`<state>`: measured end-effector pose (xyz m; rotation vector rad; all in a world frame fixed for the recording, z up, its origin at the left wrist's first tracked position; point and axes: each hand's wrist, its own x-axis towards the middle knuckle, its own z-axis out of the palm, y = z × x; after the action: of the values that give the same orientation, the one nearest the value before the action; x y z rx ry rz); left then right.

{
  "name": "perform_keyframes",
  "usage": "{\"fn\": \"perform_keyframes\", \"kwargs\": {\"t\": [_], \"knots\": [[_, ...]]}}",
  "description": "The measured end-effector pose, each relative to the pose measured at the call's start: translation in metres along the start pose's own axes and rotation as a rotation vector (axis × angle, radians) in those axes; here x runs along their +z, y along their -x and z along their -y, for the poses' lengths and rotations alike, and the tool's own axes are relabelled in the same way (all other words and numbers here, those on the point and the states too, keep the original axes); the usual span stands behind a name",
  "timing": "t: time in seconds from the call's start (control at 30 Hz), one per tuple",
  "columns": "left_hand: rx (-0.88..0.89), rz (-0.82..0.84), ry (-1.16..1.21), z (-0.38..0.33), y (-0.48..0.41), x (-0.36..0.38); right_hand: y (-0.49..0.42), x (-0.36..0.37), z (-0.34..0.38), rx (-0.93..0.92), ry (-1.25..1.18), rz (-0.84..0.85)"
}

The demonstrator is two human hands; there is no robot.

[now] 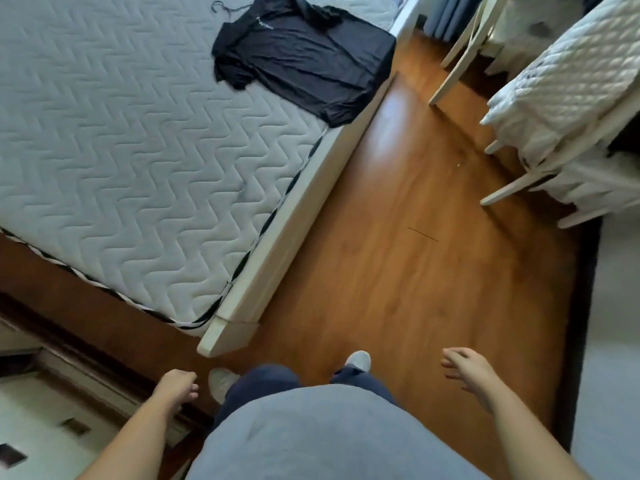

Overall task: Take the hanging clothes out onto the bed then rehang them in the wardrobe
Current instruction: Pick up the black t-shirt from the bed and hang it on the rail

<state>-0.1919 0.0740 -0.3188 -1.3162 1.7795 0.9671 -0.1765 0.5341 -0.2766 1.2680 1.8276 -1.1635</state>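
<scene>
Bed (138,150) fills the left and far part of the view, bare quilted mattress w/ zigzag stitching and a black-and-white piped edge, sitting on a pale frame whose near corner points toward the person. Wooden floor (415,271) runs along the right of the bed, glossy, w/ a light patch of glare. At far right, a white quilted cover (571,81) is draped over a pale wooden frame w/ slanted legs on the floor.

Black t-shirt (304,60) lies flat on the mattress at the far right edge of the bed, hem just at the mattress edge, small pale lettering near the collar. It's on a thin dark hanger (225,8), hook sticking out past the collar on the far side. A second dark garment (322,12) is bunched on top of it at the far end; can't tell what kind.

Person stands at the near corner of the bed, grey top, dark blue trousers, pale shoes (358,360) on the floor.

Left hand (178,388) hangs low near the bed's corner, fingers loosely curled in, nothing in it. Right hand (465,370) is out over the floor, fingers spread and relaxed, also holding nothing. Both well apart from the t-shirt.
</scene>
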Motion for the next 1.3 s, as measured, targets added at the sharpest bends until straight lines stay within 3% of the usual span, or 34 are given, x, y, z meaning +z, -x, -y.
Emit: {"fn": "perform_keyframes", "kwargs": {"t": [0.23, 0.4, 0.6, 0.83, 0.97, 1.07, 1.3], "knots": [[0.283, 0.070, -0.169, -0.132, 0.031, 0.096, -0.050, -0.102, 0.003, 0.147, -0.104, -0.038], [0.243, 0.038, -0.184, -0.211, 0.023, 0.108, -0.108, -0.108, 0.066, 0.175, -0.034, 0.025], [0.067, 0.050, 0.056, -0.350, 0.001, 0.130, -0.188, -0.116, 0.225, 0.075, 0.018, 0.039], [0.392, 0.095, -0.015, -0.561, 0.002, 0.149, -0.255, -0.136, 0.463, -0.282, 0.401, -0.002], [0.500, -0.001, -0.153, -0.644, 0.012, 0.159, -0.290, -0.126, 0.576, -0.422, 0.293, 0.083], [0.475, -0.041, -0.089, -0.686, 0.006, 0.168, -0.313, -0.121, 0.647, -0.381, 0.145, 0.202], [0.167, -0.269, 0.257, -0.746, -0.012, 0.173, -0.406, -0.152, 0.808, -0.325, 0.261, 0.292]]}}
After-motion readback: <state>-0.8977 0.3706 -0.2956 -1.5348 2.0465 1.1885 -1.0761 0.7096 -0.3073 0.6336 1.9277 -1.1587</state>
